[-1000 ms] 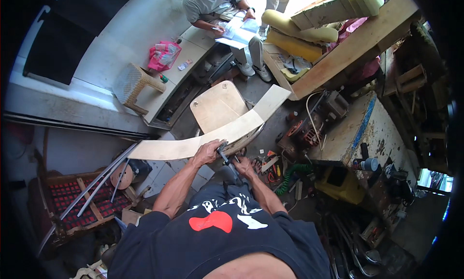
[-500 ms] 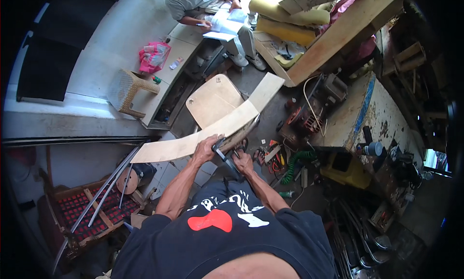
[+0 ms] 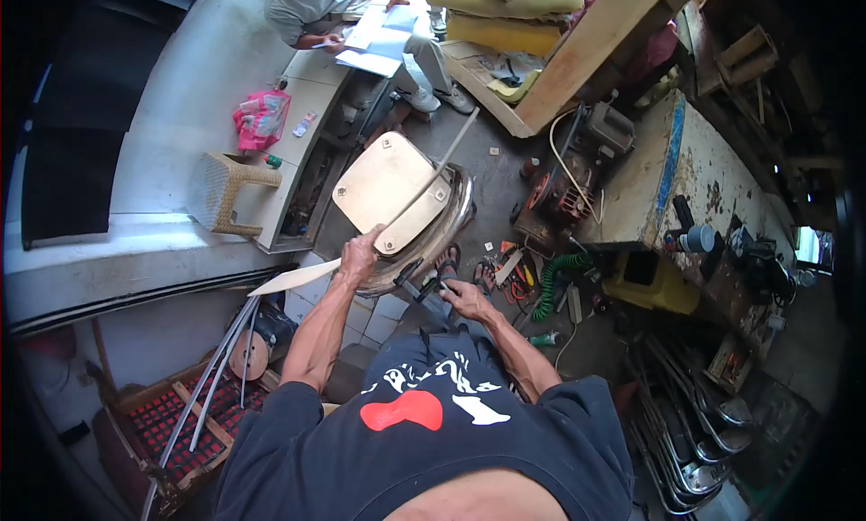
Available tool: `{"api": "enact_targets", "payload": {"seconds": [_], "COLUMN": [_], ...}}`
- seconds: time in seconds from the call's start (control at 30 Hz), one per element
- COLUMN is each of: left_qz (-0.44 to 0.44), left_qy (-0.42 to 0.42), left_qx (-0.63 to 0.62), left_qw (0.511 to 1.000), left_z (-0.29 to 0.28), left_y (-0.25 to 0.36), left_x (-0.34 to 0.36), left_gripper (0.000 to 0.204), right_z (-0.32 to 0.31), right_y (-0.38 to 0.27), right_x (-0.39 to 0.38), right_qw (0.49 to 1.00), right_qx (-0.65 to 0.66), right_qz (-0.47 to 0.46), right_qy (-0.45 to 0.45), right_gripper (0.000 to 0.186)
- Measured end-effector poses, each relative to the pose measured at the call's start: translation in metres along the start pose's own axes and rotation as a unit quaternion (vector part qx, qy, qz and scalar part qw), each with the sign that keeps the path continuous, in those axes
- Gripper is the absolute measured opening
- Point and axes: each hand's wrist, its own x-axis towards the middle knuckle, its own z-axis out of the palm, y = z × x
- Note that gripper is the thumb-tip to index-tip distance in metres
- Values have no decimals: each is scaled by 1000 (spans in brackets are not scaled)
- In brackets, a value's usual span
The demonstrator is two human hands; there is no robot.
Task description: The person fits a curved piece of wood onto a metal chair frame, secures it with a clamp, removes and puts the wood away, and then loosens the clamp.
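Note:
My left hand is closed on a long, pale curved board, which is now turned nearly edge-on. The board runs from my lower left up across a beige square seat panel with holes near its corners. Beneath the panel, a curved frame with a shiny rim bends round toward me. My right hand grips the handle end of a black clamp-like tool at the frame's near edge. The tool's exact kind is hard to make out.
A seated person holds papers at the far left. A compressor and a worn workbench stand at right. Pliers and other hand tools and a green coiled hose lie on the floor. Metal tubes lean at left.
The curved board has tipped from broad face up to nearly edge-on, uncovering more of the seat panel and frame. My left hand has moved left and slightly up with it. My right hand keeps its grip.

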Motion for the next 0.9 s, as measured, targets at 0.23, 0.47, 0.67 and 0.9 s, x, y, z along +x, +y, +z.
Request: {"api": "enact_targets", "payload": {"seconds": [0.23, 0.47, 0.67, 0.9], "left_qz": [-30, -96, -118, -190], "left_qy": [146, 304, 374, 550], "left_qx": [-76, -138, -343, -481], "left_qw": [986, 938, 853, 656], "left_z": [-71, -180, -241, -135], "left_y": [-38, -69, -41, -64], "left_x": [12, -63, -169, -238], "left_gripper": [44, 36, 28, 40], "right_z": [12, -36, -97, -100], "right_y": [-14, -47, -59, -131], "right_x": [-29, -48, -33, 5], "right_qw": [993, 989, 988, 975], "right_qx": [37, 60, 55, 95], "right_qz": [-97, -67, -72, -165], "right_qy": [55, 115, 123, 118], "right_gripper": [23, 24, 20, 20]}}
